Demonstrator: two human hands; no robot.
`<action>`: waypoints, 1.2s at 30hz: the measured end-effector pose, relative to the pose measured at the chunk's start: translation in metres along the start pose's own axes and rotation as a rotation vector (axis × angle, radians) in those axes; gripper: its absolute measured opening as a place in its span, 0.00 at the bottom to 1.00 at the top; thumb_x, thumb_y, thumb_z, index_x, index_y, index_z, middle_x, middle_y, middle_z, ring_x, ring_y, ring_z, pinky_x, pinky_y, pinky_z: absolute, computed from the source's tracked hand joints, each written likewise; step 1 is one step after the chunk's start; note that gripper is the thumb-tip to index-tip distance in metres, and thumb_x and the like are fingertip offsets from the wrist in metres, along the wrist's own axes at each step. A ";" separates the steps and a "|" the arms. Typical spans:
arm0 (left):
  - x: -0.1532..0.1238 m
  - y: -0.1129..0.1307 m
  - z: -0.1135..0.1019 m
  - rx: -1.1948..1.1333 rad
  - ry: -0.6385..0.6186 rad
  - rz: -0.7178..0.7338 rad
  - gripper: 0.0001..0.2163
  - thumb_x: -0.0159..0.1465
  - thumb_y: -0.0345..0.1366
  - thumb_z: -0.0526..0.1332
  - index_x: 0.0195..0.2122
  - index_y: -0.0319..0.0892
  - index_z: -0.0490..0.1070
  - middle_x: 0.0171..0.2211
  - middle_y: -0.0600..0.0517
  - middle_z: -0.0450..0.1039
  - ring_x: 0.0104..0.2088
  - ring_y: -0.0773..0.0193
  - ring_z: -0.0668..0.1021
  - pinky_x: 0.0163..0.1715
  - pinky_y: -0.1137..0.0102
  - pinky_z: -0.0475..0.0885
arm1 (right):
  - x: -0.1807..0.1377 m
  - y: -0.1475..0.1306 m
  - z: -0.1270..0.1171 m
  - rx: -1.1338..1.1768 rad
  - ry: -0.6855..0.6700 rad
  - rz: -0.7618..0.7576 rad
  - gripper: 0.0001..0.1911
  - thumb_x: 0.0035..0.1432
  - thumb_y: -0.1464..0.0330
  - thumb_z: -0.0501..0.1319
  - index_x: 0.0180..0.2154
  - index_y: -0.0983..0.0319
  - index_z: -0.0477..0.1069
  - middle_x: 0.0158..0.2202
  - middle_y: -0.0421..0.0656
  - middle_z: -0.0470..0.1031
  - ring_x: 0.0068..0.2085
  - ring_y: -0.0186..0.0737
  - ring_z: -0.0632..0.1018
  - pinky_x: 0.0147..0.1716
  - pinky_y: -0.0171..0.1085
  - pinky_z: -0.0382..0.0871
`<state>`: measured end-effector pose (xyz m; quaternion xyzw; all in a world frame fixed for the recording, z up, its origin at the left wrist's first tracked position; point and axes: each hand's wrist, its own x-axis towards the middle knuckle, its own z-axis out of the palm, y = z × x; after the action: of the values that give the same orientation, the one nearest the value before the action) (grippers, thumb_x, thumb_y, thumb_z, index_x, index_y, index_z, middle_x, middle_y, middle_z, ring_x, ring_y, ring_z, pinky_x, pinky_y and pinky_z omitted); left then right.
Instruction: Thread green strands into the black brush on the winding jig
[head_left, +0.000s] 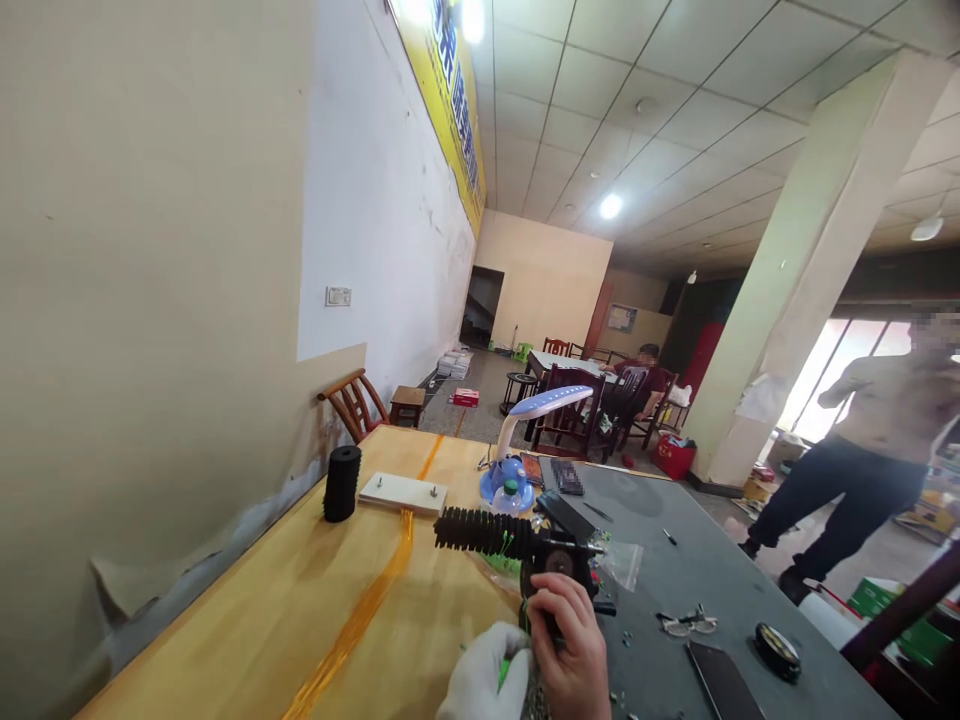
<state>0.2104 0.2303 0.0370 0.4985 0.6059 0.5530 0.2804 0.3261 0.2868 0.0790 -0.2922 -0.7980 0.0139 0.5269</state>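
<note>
On the far left of the bench a black roller stood beside a wooden plate. Near us, our gloved left hand curled under the tool; what it held we could not tell. Our bare right hand gripped the tool's body, its bristled roller pointing left. We judged the work mid-way: parts lay loose at right.

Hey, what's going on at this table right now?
A person at a wooden table grips a black tool with a ribbed black roller sticking out to the side, using the bare right hand. The white-gloved left hand sits just beside it, near something green. A desk lamp, glasses and a phone lie nearby. Another person stands further off.
</note>
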 end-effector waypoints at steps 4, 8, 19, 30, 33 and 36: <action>0.032 0.000 0.012 -0.244 -0.044 -0.021 0.12 0.60 0.46 0.57 0.33 0.43 0.74 0.29 0.52 0.78 0.33 0.59 0.77 0.37 0.70 0.72 | 0.025 0.017 0.011 -0.042 -0.031 0.037 0.07 0.63 0.70 0.58 0.34 0.58 0.74 0.48 0.47 0.78 0.52 0.47 0.75 0.52 0.46 0.71; 0.053 -0.003 0.018 -0.317 -0.015 -0.013 0.15 0.62 0.46 0.56 0.35 0.40 0.74 0.32 0.50 0.78 0.35 0.59 0.77 0.39 0.68 0.72 | 0.039 0.033 0.024 0.005 -0.058 0.092 0.08 0.63 0.69 0.57 0.34 0.59 0.74 0.49 0.49 0.77 0.51 0.46 0.77 0.51 0.44 0.72; 0.062 -0.002 0.022 -0.301 -0.025 -0.057 0.14 0.64 0.44 0.54 0.37 0.40 0.73 0.34 0.49 0.78 0.36 0.58 0.76 0.40 0.67 0.70 | 0.046 0.041 0.029 0.052 -0.096 0.158 0.07 0.62 0.68 0.57 0.34 0.59 0.74 0.45 0.48 0.79 0.46 0.44 0.79 0.46 0.40 0.72; 0.062 0.008 0.014 -0.262 -0.037 -0.056 0.14 0.64 0.44 0.53 0.35 0.41 0.72 0.33 0.50 0.76 0.36 0.58 0.76 0.39 0.67 0.70 | 0.052 0.039 0.028 0.055 -0.106 0.170 0.08 0.62 0.66 0.57 0.33 0.59 0.74 0.44 0.49 0.79 0.46 0.45 0.79 0.46 0.41 0.73; 0.063 0.006 0.015 -0.263 -0.036 -0.044 0.13 0.65 0.44 0.53 0.34 0.41 0.71 0.32 0.50 0.75 0.35 0.58 0.75 0.38 0.68 0.69 | 0.054 0.037 0.027 0.050 -0.111 0.174 0.08 0.61 0.66 0.58 0.33 0.59 0.75 0.44 0.49 0.79 0.45 0.45 0.79 0.46 0.41 0.73; 0.063 0.005 0.016 -0.275 -0.033 -0.042 0.13 0.65 0.44 0.53 0.34 0.41 0.71 0.32 0.50 0.75 0.35 0.59 0.74 0.37 0.68 0.69 | 0.056 0.036 0.026 0.046 -0.119 0.184 0.08 0.61 0.66 0.58 0.32 0.59 0.75 0.43 0.49 0.80 0.45 0.45 0.79 0.46 0.40 0.74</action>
<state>0.2042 0.2935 0.0515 0.4516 0.5301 0.6164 0.3676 0.3050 0.3512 0.1018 -0.3508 -0.7973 0.0978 0.4814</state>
